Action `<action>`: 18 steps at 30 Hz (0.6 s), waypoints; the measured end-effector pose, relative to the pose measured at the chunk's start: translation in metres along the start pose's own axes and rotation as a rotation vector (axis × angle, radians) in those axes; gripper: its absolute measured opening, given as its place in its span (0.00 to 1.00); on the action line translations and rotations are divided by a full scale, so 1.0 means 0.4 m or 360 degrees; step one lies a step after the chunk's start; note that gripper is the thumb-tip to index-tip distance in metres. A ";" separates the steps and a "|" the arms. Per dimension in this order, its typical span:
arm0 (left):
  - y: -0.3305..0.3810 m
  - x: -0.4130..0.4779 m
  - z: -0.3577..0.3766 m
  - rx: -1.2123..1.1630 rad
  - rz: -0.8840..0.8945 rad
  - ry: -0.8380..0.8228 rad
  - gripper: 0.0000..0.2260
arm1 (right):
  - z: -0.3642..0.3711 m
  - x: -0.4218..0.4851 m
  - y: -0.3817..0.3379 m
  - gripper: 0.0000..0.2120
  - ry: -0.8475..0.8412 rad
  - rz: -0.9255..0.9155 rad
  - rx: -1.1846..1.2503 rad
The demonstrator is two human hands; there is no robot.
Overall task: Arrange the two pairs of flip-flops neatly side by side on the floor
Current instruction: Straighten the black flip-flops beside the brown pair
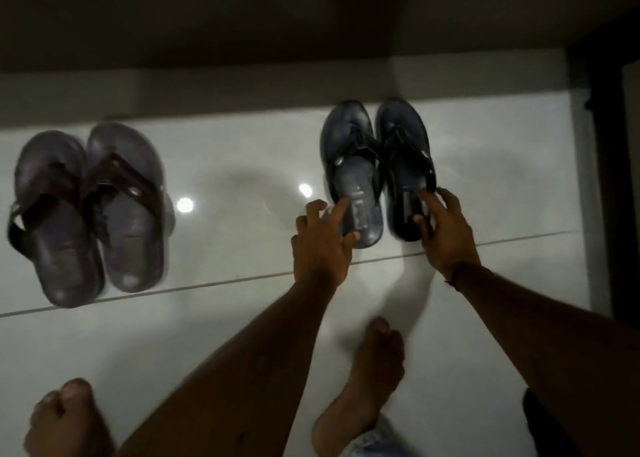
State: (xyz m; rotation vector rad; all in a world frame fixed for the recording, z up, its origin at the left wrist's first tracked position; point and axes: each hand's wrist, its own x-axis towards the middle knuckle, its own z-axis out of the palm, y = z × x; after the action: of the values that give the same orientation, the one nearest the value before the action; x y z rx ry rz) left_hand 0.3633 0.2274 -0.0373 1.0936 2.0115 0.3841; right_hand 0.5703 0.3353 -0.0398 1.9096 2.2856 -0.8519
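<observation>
Two pairs of flip-flops lie on the glossy white tiled floor point(242, 165). A brown pair point(90, 210) rests at the left, its two sandals close together with toes pointing away from me. A dark blue-black pair point(377, 165) sits at the right, also side by side. My left hand point(322, 245) has its fingers on the heel of the left dark flip-flop point(353, 179). My right hand point(446, 235) has its fingers on the heel of the right dark flip-flop point(405, 165). Both hands look like they are gripping the heels, though the frame is blurred.
A pale wall skirting point(242, 82) runs behind the sandals. A dark door frame point(602, 145) stands at the far right. My bare feet point(374, 380) are on the tiles near the bottom, the other foot point(65, 418) at the lower left. A grout line point(214, 283) crosses the floor.
</observation>
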 end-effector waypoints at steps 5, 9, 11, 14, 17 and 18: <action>0.011 0.020 0.028 0.0104 -0.0055 0.0020 0.33 | 0.013 0.020 0.014 0.25 -0.0073 -0.0036 0.0024; 0.026 0.021 0.026 0.0122 -0.0087 -0.0035 0.37 | 0.015 0.014 0.016 0.25 -0.0094 0.0002 0.0087; 0.022 0.014 0.024 0.0106 -0.0087 -0.0051 0.36 | 0.020 0.009 0.015 0.26 -0.0115 0.0035 0.0106; 0.016 0.001 0.025 0.0100 -0.0102 -0.0057 0.36 | 0.021 -0.003 0.014 0.27 -0.0133 0.0053 0.0108; 0.008 -0.011 0.029 0.0109 -0.0112 -0.0074 0.36 | 0.027 -0.015 0.020 0.27 -0.0130 0.0048 0.0116; 0.006 -0.016 0.030 0.0113 -0.0116 -0.0077 0.36 | 0.028 -0.020 0.020 0.27 -0.0131 0.0050 0.0119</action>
State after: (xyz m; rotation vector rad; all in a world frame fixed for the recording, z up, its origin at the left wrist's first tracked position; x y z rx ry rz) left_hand 0.3760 0.2223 -0.0404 1.0595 2.0288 0.2480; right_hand 0.5763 0.3239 -0.0491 1.8961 2.2010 -1.0066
